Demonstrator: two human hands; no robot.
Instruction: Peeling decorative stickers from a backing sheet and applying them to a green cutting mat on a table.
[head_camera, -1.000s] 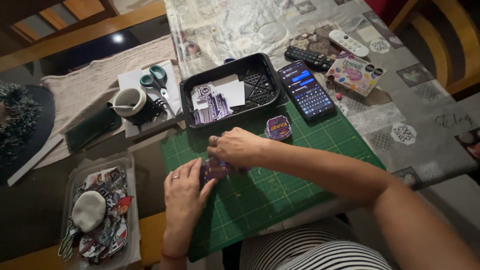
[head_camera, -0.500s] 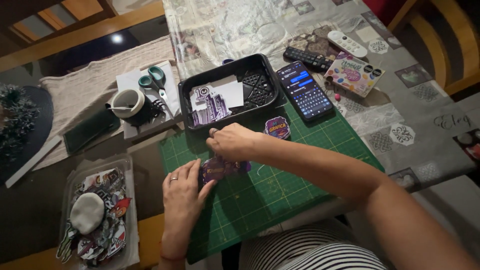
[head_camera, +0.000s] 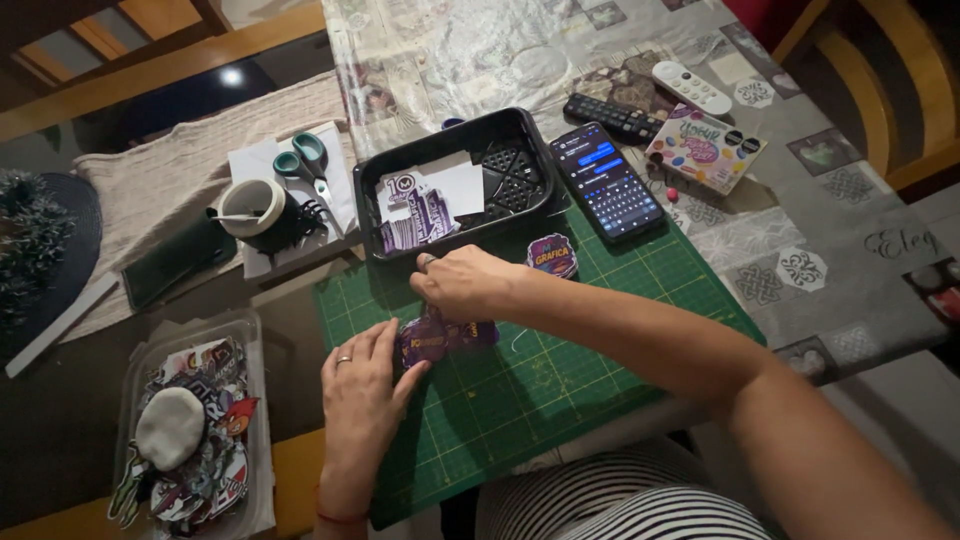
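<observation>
Purple sticker (head_camera: 447, 335): on the green mat (head_camera: 560, 370) near the table's front edge, pinned by your hands; left hand (head_camera: 362, 385) flat on its left end, right hand (head_camera: 465, 283) pinching its top. Black tray (head_camera: 455, 185), phone (head_camera: 605, 180) behind.

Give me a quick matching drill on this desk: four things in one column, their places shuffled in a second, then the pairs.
Things:
1. scissors
2. phone
3. purple sticker
4. black tray

Places:
A. on the green mat, between the left hand and the right hand
B. on white paper beside the tape roll
C. just beyond the mat's far edge, holding paper cut-outs
D. next to the tray, at the mat's far right corner, screen lit

Pairs: 1-B, 2-D, 3-A, 4-C
</observation>
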